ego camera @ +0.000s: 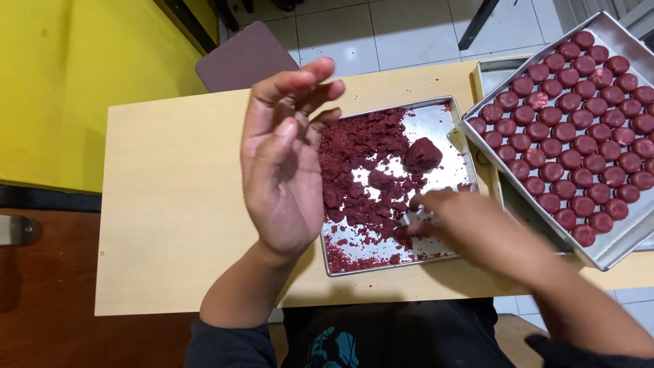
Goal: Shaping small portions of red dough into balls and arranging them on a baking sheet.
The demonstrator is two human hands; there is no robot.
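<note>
The fingers (pixel 417 202) of the right hand (pixel 470 228) are drawn together, tips down in the dark red crumbly dough (pixel 361 170) near the front right corner of the shallow metal tray (pixel 436 112); they look to be pinching up a bit of it, though blur hides just how much they hold. The left hand (pixel 283 163) is raised above the tray's left edge, palm open and facing up, its fingers loosely spread and slightly curled, with nothing in it. The dough lies scattered over the left and middle of that tray, with one rough lump (pixel 423 154) toward the back right corner. It looks soft, moist and light, and would likely fall apart under a loose grip, so it is best scooped with the fingertips from below and pressed into the palm; crumbs would probably stick to skin and metal. The tray sits at the middle of the pale wooden worktop (pixel 170 197), close to its front edge. At the right end, a second metal tray (pixel 613 255) rests tilted over another, filled with close rows of small round red balls (pixel 572 129), smooth and likely easily dented if squeezed.
</note>
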